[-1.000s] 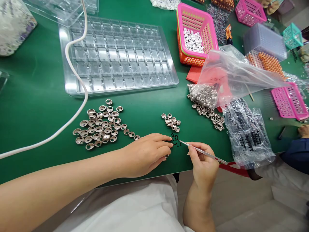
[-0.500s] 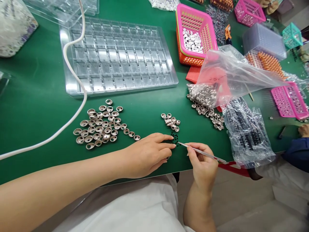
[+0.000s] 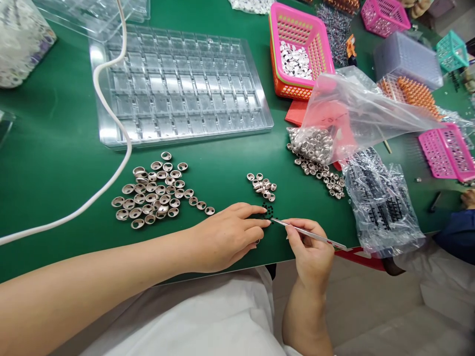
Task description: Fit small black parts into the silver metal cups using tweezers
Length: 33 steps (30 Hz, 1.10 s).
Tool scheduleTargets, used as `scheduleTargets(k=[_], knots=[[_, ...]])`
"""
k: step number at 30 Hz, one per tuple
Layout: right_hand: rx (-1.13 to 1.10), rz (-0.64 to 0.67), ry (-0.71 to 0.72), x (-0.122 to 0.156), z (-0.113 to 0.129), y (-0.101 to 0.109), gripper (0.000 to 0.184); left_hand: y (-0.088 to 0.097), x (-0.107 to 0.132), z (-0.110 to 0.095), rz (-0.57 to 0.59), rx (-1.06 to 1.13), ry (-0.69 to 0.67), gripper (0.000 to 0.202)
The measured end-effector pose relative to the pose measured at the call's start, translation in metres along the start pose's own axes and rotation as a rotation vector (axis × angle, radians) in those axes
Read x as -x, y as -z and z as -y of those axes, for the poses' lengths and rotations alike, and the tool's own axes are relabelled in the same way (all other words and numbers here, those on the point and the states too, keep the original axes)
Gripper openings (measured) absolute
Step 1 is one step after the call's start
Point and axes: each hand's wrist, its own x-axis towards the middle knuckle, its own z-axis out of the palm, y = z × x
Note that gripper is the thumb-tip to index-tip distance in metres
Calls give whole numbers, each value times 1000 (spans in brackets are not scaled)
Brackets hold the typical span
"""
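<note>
My left hand (image 3: 226,237) rests on the green table (image 3: 55,163), fingers curled, fingertips beside a patch of tiny black beads (image 3: 267,211); a small metal ring seems tucked under its fingers. My right hand (image 3: 309,252) pinches metal tweezers (image 3: 308,233), whose tip touches the black beads next to my left fingertips. A small cluster of metal rings (image 3: 262,186) lies just beyond the beads. A larger spread of metal cups (image 3: 154,195) lies to the left.
A clear compartment tray (image 3: 178,84) sits further back, with a white cable (image 3: 111,148) curving over it. A plastic bag spilling metal rings (image 3: 319,148), a bag of black parts (image 3: 382,202) and pink baskets (image 3: 297,49) crowd the right. Another person's hand (image 3: 468,199) shows at the right edge.
The tweezers' tip has slid a little to the left into the black beads, closer to my left fingertips. My left hand has hardly moved.
</note>
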Motion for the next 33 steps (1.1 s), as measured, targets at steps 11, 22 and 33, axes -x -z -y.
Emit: scheduleTargets(k=[11, 22, 33], knots=[[8, -6, 0, 0, 2, -2, 15, -2, 1, 1, -9, 1, 0, 9], [-9, -9, 112, 2, -3, -3, 12, -2, 1, 0, -40, 1, -12, 9], [-26, 25, 297, 3, -3, -2, 12, 3, 5, -3, -70, 9, -2, 13]])
